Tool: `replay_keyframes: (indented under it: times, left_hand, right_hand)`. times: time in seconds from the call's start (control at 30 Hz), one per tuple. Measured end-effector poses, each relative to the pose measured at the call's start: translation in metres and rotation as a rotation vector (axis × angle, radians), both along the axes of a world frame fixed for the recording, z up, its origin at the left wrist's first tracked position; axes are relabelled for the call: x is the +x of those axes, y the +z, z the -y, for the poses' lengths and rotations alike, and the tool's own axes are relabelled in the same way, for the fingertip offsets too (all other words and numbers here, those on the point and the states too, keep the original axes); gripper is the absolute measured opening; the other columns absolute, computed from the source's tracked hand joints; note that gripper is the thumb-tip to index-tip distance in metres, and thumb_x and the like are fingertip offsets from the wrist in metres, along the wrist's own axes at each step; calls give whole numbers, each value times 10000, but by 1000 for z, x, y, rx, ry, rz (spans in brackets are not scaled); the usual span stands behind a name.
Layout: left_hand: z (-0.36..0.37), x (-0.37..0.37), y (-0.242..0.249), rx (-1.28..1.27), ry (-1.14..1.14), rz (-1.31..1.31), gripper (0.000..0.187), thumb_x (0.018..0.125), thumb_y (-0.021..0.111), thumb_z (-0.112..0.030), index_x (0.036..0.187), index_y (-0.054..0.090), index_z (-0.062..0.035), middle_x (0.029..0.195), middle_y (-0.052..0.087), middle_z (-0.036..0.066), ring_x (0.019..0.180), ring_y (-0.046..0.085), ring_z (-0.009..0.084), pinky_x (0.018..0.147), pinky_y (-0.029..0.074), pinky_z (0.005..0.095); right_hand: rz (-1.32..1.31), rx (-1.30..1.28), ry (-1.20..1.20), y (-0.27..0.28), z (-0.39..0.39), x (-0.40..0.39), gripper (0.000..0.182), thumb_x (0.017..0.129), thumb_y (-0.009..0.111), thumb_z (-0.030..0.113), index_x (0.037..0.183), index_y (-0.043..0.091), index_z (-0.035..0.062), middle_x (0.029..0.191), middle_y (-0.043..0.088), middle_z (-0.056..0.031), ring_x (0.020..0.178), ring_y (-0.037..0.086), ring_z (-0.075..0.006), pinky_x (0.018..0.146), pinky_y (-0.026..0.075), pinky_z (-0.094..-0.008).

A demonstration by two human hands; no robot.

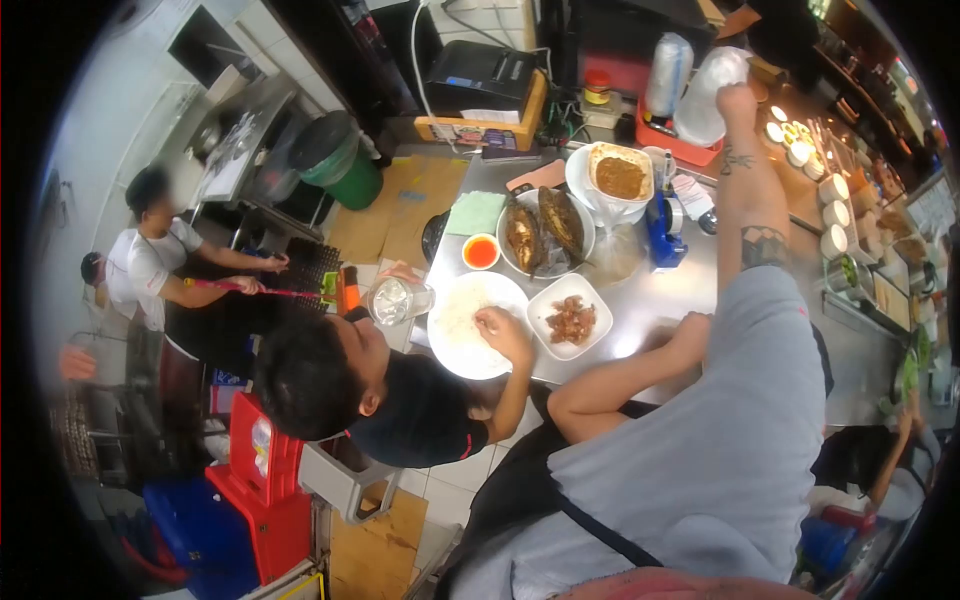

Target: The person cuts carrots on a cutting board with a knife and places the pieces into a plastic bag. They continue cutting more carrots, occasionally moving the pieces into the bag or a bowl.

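Observation:
My right arm, tattooed, reaches to the far side of the steel table. At its end, my right hand [738,106] is closed on a clear plastic bag [708,92], which stands in a red tray [688,148] beside a second wrapped bundle [668,75]. My left arm is bent across my front. My left hand [690,338] is by the table edge, partly behind my right arm, and its fingers are hidden. Nearest to it are a blue tape dispenser [664,228] and a square bowl of chopped meat [570,318].
A seated person in black eats from a white plate of rice [455,345] and holds a glass [398,300]. Around stand a bowl of fried fish [545,232], red sauce [480,252] and a tub of brown food [620,175]. Another person holds a long pink handle [225,287] at left.

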State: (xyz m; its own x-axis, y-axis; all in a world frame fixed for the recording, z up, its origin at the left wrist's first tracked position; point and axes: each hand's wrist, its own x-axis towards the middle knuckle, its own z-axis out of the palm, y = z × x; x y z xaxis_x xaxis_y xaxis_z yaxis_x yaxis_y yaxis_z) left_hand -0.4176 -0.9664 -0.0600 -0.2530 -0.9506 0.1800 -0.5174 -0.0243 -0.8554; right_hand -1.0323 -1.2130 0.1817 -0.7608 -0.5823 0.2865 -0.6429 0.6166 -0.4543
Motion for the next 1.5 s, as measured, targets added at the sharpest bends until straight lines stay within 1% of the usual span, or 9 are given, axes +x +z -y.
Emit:
replay_keyframes:
  times: [0.23,0.53,0.73,0.8,0.9,1.07,1.1,1.37,1.5]
  left_hand:
    - [-4,19,-1,-122,113,514,354,1041,645,-332,1296,664,-87,1210,638,100,1155,569,187,1060,418,314]
    - [2,26,-6,-206,208,662,333,1051,630,-328,1279,680,-90,1199,653,73,1136,577,165,1045,422,298]
    - [-6,19,-17,-273,266,723,362,1072,598,-340,1293,667,-62,1239,654,67,1146,584,173,1038,430,306]
    - [-77,89,18,-94,257,1484,366,1064,619,-332,1288,675,-49,1232,667,83,1124,601,196,1012,449,321]
    - [-251,241,119,160,-145,2613,373,1052,651,-322,1281,686,-30,1221,687,108,1091,626,231,972,477,344]
    - [-469,389,202,739,-665,2989,387,1031,704,-303,1269,706,1,1204,719,149,1036,668,289,906,524,382]
    - [-506,422,168,693,-246,3293,914,1019,587,-625,1615,319,14,1534,485,301,1382,548,376,1140,476,509]
    - [-625,359,272,471,-170,3538,742,933,792,-256,1547,465,3,1388,625,188,1185,652,231,992,561,363]
    - [-704,323,230,1429,-888,3829,357,888,758,-112,1221,676,-12,1028,643,141,843,623,265,737,499,356]
  right_hand:
    - [-283,-524,-15,75,-3,52,424,909,542,297,899,737,-80,994,744,-317,1015,727,-456,910,572,-476]
    - [-149,-867,-69,169,6,79,403,920,559,286,970,710,-84,951,749,-288,929,739,-444,857,590,-488]
    - [882,-1647,789,270,-22,187,365,1007,480,284,1119,677,-3,992,693,-118,835,712,-337,799,644,-445]
    - [1150,-1685,1233,283,-77,299,216,1097,486,221,1018,601,56,938,712,-78,798,680,-240,712,588,-424]
    - [1397,-1152,1882,285,-151,459,224,1032,581,248,1041,639,32,964,718,-95,864,683,-239,776,576,-413]
    - [772,524,2643,201,-324,709,341,923,739,294,1080,702,-7,1006,729,-122,975,686,-236,883,556,-394]
    - [631,449,2950,156,-377,768,321,908,737,271,1072,699,-2,985,732,-171,954,705,-282,865,560,-441]
    - [-49,335,3080,-20,-650,907,209,837,667,122,1030,707,52,940,737,-205,897,711,-421,768,576,-500]
    - [-241,841,3095,4,-738,932,246,892,711,223,1017,677,13,906,724,-232,878,708,-436,740,570,-519]
